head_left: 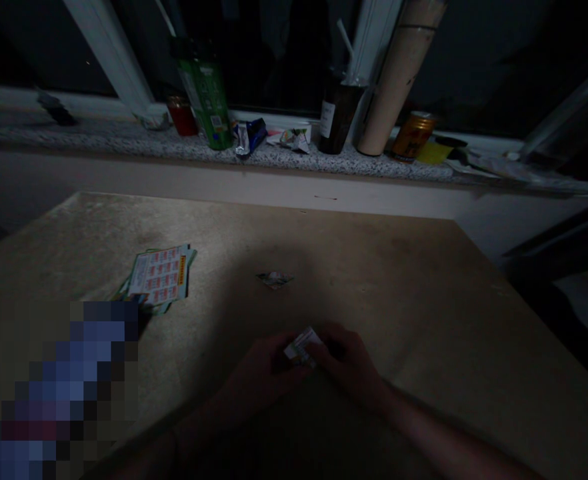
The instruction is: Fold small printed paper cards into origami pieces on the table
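Between my two hands, above the near part of the table (pixel 404 280), is a small folded piece of printed paper (pixel 304 345). My left hand (pixel 269 363) grips its left side with the fingers closed. From the right, my right hand (pixel 349 360) pinches it, the thumb lying over its face. A little beyond my hands, a flat diamond-shaped folded paper (pixel 275 279) lies on the table. To the left sits a loose stack of printed cards (pixel 161 275) with rows of red marks. Dim light hides the finer print and some fingertips.
A blurred blue patch (pixel 89 360) covers the lower left. Along the granite windowsill (pixel 274 159) stand a green can (pixel 209 100), a red jar (pixel 181 117), a blue wrapper (pixel 250 135), a dark cup with a straw (pixel 339 113), a tall beige tube (pixel 399 80) and an orange can (pixel 413 137).
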Available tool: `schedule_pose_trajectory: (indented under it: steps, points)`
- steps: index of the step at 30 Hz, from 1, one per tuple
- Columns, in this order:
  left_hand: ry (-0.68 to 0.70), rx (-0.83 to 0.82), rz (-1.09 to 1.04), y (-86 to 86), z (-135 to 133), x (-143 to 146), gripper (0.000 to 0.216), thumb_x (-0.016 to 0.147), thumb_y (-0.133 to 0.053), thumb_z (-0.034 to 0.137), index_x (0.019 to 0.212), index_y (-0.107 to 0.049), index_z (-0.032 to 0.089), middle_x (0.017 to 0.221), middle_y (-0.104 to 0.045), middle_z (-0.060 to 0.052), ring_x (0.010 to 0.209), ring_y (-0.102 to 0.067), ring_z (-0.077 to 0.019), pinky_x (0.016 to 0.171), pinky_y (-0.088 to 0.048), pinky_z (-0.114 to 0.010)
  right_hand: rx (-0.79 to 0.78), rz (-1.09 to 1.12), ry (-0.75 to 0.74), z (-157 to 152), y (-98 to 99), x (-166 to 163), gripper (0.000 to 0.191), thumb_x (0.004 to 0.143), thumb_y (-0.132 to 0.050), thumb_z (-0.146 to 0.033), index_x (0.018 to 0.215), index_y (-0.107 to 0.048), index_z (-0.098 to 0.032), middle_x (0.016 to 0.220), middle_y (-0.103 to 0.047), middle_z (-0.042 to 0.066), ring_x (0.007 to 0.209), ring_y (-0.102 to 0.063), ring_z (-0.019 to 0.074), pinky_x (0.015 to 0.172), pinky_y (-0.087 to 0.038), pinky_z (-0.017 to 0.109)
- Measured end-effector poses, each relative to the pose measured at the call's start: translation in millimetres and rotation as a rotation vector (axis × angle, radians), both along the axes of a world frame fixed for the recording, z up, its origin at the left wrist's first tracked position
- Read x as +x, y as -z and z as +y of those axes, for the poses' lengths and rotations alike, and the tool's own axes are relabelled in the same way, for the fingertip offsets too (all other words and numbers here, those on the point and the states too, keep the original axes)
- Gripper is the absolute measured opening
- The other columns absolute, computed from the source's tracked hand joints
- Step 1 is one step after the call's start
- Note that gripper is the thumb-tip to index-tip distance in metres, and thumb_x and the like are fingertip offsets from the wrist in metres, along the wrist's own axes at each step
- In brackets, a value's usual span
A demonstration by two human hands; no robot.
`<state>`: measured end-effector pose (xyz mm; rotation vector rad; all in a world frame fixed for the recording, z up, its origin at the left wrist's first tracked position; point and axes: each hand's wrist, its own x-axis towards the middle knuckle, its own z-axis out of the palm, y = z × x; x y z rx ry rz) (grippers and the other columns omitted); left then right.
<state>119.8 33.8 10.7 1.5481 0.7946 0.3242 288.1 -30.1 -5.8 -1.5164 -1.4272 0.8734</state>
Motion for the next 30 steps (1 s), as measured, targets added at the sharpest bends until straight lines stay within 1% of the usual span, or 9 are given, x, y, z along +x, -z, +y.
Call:
schedule_pose_trajectory:
  steps: [4,8,10,14,17,20,23,27,30]
  points:
    - [0.014,0.014,0.045,1.8,-0.8,-0.6,0.031,0.078,-0.064,0.033,0.103,-0.062,0.015,0.088,-0.068,-0.005,0.079,-0.062,-0.0204,0.068,-0.047,-0.026,0.003,0.053,-0.024,-1.8,2.9,0.8,0.033,0.086,-0.052,-0.044,0.069,-0.058,-0.017,0.062,-0.054,-0.001,0.056,-0.046,0.0102,0.052,-0.037,0.022]
    - [0.077,-0.025,0.136,4.9,-0.5,-2.9,0.028,0.077,-0.063,0.039,0.086,-0.066,0.013,0.075,-0.066,-0.003,0.068,-0.059,-0.0171,0.058,-0.043,-0.022,0.014,0.131,-0.053,-3.1,2.7,2.5,0.034,0.087,-0.050,-0.045,0.070,-0.057,-0.017,0.064,-0.056,0.000,0.059,-0.050,0.0110,0.054,-0.041,0.022]
    - [0.107,-0.030,0.170,5.1,-0.2,-3.2,0.029,0.076,-0.063,0.040,0.082,-0.067,0.012,0.071,-0.065,-0.002,0.064,-0.057,-0.0160,0.055,-0.040,-0.022,0.012,0.156,-0.068,-3.2,1.0,2.9,0.032,0.088,-0.050,-0.043,0.071,-0.058,-0.017,0.065,-0.057,0.000,0.060,-0.052,0.0114,0.056,-0.042,0.022]
    - [0.110,-0.033,0.169,2.4,0.1,-2.2,0.026,0.078,-0.062,0.038,0.080,-0.070,0.013,0.074,-0.068,-0.004,0.068,-0.060,-0.0173,0.058,-0.041,-0.022,0.026,0.201,-0.095,-2.1,-2.8,3.0,0.026,0.089,-0.049,-0.038,0.082,-0.063,-0.017,0.072,-0.062,0.002,0.066,-0.055,0.0123,0.060,-0.045,0.023]
    - [0.127,-0.012,0.133,1.9,0.0,-1.4,0.028,0.080,-0.059,0.038,0.078,-0.071,0.013,0.073,-0.069,-0.003,0.069,-0.061,-0.0177,0.060,-0.041,-0.022,0.010,0.222,-0.127,-1.2,-4.4,2.5,0.023,0.086,-0.055,-0.038,0.086,-0.065,-0.017,0.074,-0.064,0.002,0.066,-0.057,0.0125,0.060,-0.045,0.022]
    - [0.146,0.012,0.127,3.9,-0.3,-1.2,0.030,0.081,-0.058,0.039,0.075,-0.072,0.013,0.070,-0.069,-0.002,0.067,-0.062,-0.0178,0.059,-0.041,-0.021,-0.055,0.208,-0.150,-1.2,-5.2,1.1,0.021,0.081,-0.061,-0.038,0.083,-0.067,-0.017,0.068,-0.063,0.000,0.060,-0.055,0.0116,0.055,-0.043,0.020]
    - [0.140,0.012,0.152,3.9,-0.3,-0.3,0.028,0.079,-0.059,0.037,0.072,-0.072,0.013,0.068,-0.069,-0.001,0.065,-0.062,-0.0177,0.058,-0.040,-0.021,-0.097,0.195,-0.127,-1.4,-5.0,-0.6,0.020,0.080,-0.062,-0.036,0.080,-0.068,-0.017,0.066,-0.062,0.000,0.058,-0.055,0.0112,0.053,-0.042,0.020]
    - [0.123,0.028,0.160,-0.9,-0.1,1.6,0.025,0.079,-0.059,0.033,0.069,-0.072,0.015,0.065,-0.068,0.000,0.063,-0.061,-0.0166,0.058,-0.040,-0.020,-0.109,0.197,-0.112,-1.7,-3.4,-1.3,0.020,0.081,-0.061,-0.037,0.079,-0.067,-0.018,0.063,-0.062,-0.001,0.056,-0.053,0.0107,0.052,-0.041,0.020]
    - [0.140,0.042,0.147,-2.3,-0.3,1.4,0.025,0.080,-0.058,0.033,0.068,-0.073,0.016,0.067,-0.069,0.000,0.064,-0.062,-0.0166,0.059,-0.041,-0.020,-0.082,0.186,-0.109,-2.0,-2.4,-0.2,0.027,0.083,-0.057,-0.042,0.075,-0.067,-0.018,0.061,-0.060,-0.001,0.055,-0.052,0.0107,0.050,-0.040,0.019]
